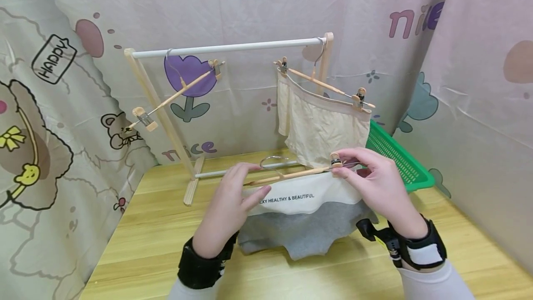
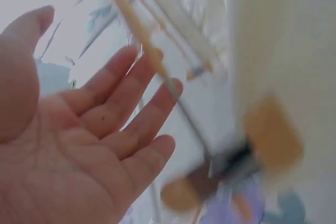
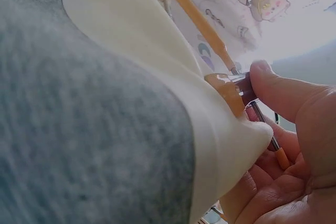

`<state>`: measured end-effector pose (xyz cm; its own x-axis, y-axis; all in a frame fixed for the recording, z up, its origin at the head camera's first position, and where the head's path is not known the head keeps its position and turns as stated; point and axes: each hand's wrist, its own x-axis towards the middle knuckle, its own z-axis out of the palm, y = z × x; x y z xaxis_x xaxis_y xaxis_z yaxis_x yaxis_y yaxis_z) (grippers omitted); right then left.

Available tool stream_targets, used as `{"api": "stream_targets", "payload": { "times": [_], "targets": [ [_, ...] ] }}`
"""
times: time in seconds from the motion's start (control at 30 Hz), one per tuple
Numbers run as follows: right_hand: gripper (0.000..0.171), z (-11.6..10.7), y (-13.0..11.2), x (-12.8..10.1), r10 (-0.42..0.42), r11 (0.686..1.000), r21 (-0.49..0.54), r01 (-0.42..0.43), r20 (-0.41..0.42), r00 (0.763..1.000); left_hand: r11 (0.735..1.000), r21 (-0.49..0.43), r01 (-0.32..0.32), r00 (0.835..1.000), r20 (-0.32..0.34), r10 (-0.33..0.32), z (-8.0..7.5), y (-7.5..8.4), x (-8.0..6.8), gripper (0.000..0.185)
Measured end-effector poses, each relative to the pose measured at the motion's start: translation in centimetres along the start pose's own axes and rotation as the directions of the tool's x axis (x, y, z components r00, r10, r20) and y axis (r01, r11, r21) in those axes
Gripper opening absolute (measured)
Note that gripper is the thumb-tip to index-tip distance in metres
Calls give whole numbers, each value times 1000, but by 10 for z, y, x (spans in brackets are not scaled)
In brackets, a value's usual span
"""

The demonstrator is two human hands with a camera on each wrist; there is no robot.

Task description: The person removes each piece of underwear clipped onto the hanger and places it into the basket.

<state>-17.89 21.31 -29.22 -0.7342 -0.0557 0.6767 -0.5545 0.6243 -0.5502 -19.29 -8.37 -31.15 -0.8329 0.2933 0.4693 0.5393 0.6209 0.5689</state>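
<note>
A grey pair of underpants [image 1: 300,230] with a white printed waistband hangs from a wooden clip hanger [image 1: 287,176] low over the table. My right hand [image 1: 376,182] pinches the hanger's right clip [image 1: 336,160] between thumb and fingers. In the right wrist view that clip [image 3: 231,90] sits at the waistband's edge [image 3: 210,129]. My left hand [image 1: 229,203] is at the hanger's other end, fingers spread and loosely bent. The left wrist view shows its fingers [image 2: 152,108] beside the hanger's bar, with the left clip [image 2: 226,166] beyond the fingertips.
Behind stands a rack with a white rail [image 1: 233,49]. A bare clip hanger [image 1: 179,91] hangs at its left, and cream underpants [image 1: 325,119] hang clipped at its right. A green basket [image 1: 399,156] stands on the wooden table [image 1: 141,240] at the right. Printed curtains surround the table.
</note>
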Motion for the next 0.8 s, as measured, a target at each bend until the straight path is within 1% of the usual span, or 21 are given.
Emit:
{"api": "stream_targets", "payload": {
  "times": [0.17, 0.27, 0.47, 0.8],
  "targets": [
    [30, 5, -1, -1, -31, 999, 8, 31, 12, 999, 987, -154, 37, 999, -4, -38, 16, 1, 3, 34],
    [30, 8, -1, -2, -52, 999, 17, 52, 20, 998, 976, -208, 58, 998, 13, -57, 22, -1, 6, 27],
    [30, 12, -1, -2, -80, 997, 14, 79, 35, 996, 969, -239, 55, 998, 56, -43, 29, -2, 11, 18],
    [29, 15, 0, -2, -98, 995, -6, 99, 47, 994, 962, -267, 49, 998, 62, -33, 34, 0, 12, 12]
  ]
}}
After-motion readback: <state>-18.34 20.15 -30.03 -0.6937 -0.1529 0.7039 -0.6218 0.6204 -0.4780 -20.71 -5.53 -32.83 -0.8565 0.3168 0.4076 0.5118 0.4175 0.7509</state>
